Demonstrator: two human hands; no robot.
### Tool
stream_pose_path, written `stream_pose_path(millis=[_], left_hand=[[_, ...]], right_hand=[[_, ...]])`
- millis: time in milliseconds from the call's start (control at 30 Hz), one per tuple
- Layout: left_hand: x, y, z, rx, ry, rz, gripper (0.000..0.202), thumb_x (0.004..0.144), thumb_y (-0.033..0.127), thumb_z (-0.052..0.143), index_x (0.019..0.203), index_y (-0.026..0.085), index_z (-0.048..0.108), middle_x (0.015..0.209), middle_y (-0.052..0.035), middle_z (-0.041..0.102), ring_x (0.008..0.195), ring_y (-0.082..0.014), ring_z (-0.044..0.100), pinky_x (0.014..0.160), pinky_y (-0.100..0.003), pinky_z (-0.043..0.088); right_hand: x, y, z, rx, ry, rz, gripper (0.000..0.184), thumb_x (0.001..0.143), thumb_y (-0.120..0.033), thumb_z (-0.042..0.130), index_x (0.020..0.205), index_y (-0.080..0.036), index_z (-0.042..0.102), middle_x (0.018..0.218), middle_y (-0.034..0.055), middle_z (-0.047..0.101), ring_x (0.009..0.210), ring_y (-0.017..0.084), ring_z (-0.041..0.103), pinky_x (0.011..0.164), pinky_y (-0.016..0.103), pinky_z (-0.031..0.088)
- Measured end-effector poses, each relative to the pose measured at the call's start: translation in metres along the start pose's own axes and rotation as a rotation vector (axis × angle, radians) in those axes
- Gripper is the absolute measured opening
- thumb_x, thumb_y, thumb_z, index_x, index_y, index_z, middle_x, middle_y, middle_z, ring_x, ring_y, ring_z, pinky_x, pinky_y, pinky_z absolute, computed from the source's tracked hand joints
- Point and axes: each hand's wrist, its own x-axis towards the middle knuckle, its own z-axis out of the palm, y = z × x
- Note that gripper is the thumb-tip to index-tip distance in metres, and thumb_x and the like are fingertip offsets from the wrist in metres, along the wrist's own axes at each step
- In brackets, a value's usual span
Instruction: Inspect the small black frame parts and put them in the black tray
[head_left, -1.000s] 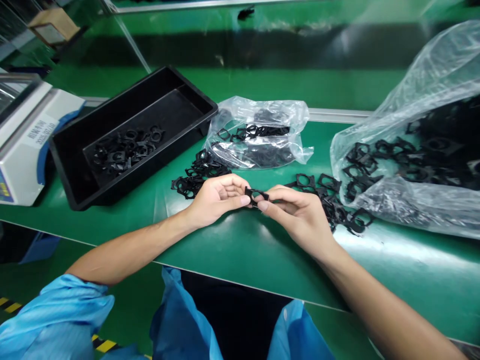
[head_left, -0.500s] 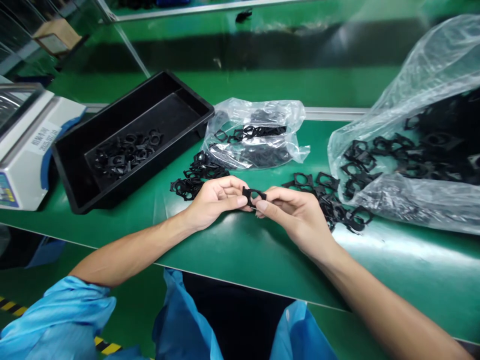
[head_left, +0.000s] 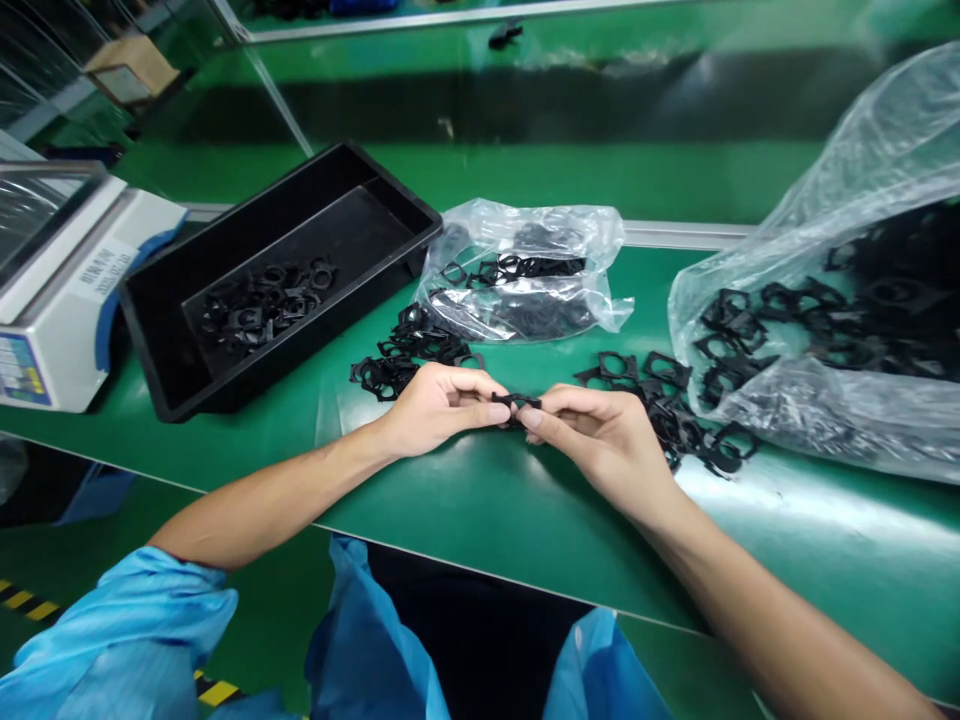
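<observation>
Between both hands is a small black plastic part with a round hole (head_left: pixel 516 400), tilted so that it shows nearly edge-on. My left hand (head_left: pixel 442 408) pinches its left end between thumb and fingers. At the other end, my right hand (head_left: pixel 600 432) grips it the same way, thumb on the near side. Fingertips cover much of the part. Behind my left hand lies a loose pile of similar black parts (head_left: pixel 409 345). Another pile of them (head_left: pixel 667 400) spreads beyond my right hand, by the mouth of a large clear plastic bag (head_left: pixel 840 400).
A black tray (head_left: pixel 360 290) at the left holds several of these parts. Beside it stands a white and blue device, apparently a scale (head_left: pixel 75 290). A smaller clear bag (head_left: pixel 525 300) with black parts lies behind my hands on the green tabletop (head_left: pixel 450 510).
The black part has been turned from showing its round hole to nearly edge-on. Both hands still hold it. The whole view has shifted slightly.
</observation>
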Motion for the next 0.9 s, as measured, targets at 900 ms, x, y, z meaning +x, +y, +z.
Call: stream_pose_path(millis=[900], left_hand=[[-0.020, -0.013, -0.003, 0.189, 0.084, -0.182, 0.037, 0.061, 0.051, 0.087, 0.086, 0.026, 0.077, 0.088, -0.0018, 0.075, 0.082, -0.0222, 0.070, 0.069, -0.021, 0.058]], right_hand=[[-0.012, 0.018, 0.015, 0.216, 0.082, 0.035, 0.047, 0.060, -0.058, 0.088, 0.072, -0.016, 0.073, 0.074, 0.0010, 0.067, 0.066, 0.011, 0.058, 0.061, 0.023, 0.047]])
